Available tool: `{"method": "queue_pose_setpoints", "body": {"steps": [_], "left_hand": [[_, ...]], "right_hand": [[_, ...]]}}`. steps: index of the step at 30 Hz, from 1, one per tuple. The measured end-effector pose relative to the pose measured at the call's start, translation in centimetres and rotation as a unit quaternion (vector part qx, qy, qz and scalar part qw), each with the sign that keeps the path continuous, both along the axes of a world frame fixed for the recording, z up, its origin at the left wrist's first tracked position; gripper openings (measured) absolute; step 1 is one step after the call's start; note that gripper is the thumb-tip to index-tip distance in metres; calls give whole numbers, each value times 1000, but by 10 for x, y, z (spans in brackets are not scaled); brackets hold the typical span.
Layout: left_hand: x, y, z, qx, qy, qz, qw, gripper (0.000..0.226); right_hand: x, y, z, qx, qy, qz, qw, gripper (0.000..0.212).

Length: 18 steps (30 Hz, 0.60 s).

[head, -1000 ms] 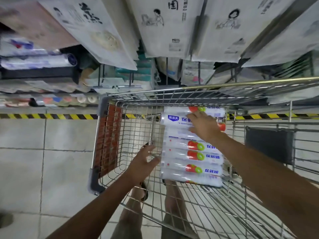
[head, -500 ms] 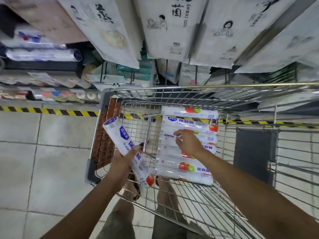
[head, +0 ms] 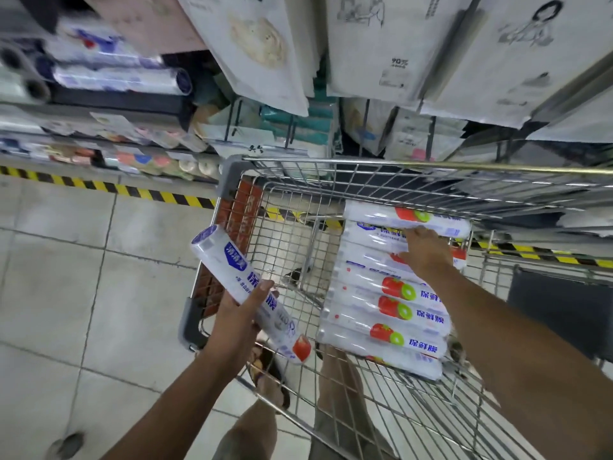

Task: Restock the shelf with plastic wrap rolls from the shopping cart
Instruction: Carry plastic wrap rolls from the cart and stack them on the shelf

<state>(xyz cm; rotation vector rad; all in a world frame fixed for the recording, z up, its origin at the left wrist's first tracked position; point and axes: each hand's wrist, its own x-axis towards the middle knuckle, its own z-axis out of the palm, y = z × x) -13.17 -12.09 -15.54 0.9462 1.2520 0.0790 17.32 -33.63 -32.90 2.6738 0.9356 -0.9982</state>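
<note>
My left hand (head: 240,318) grips a white plastic wrap roll (head: 225,260) with blue and red print, held slanted over the left rim of the wire shopping cart (head: 331,171). Several more wrap rolls (head: 384,313) lie stacked side by side inside the cart on the right. My right hand (head: 426,250) lies on the upper rolls of that stack, fingers curled over a roll near the far end. The shelf (head: 109,104) with similar rolls stands at the upper left.
Hanging white paper-goods packs (head: 381,44) fill the top of the view above the cart. A yellow-black hazard stripe (head: 99,187) runs along the shelf base on the tiled floor. My legs and a sandal (head: 268,370) show through the cart's mesh.
My left hand took a roll from the stack and lifted it out to the cart's left side. My right hand moved down the stack, then back up to the far rolls.
</note>
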Motion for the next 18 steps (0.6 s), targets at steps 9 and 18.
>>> {"method": "queue_pose_setpoints", "body": {"steps": [9, 18], "left_hand": [[2, 12, 14, -23, -3, 44, 999, 64], [-20, 37, 71, -28, -57, 69, 996, 54]], "right_hand": [[2, 0, 17, -1, -7, 69, 998, 68], [-56, 34, 144, 122, 59, 9, 991, 57]]}}
